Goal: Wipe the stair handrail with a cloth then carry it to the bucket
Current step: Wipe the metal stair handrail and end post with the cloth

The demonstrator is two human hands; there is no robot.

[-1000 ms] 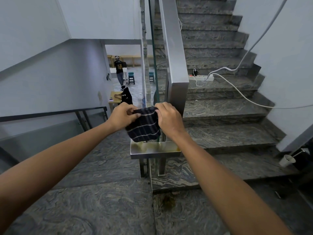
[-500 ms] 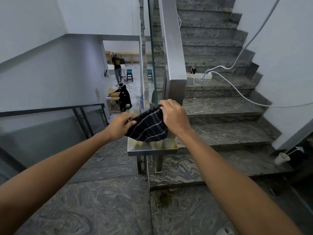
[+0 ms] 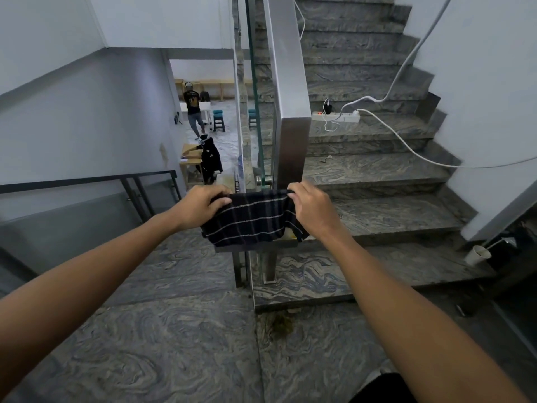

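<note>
Cloth (image 3: 251, 218), dark with pale stripes, hung stretched between left hand (image 3: 200, 203) and right hand (image 3: 311, 209), each pinched shut on a top corner, just over the handrail (image 3: 286, 82)'s lower end, so wiping well probably meant folding it and pressing flat along the steel.

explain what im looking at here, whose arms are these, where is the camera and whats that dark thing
There is no machine here: the arms belong to a person, and the camera sits on their head, looking forward and down. Hence the bent, wide view. The left hand and right hand each pinch a top corner of a dark striped cloth, stretched between them over the flat low end of a steel stair handrail. Stone stairs climb ahead, with a white power strip on one step. A paper cup lies at right. No bucket is in view.
</note>
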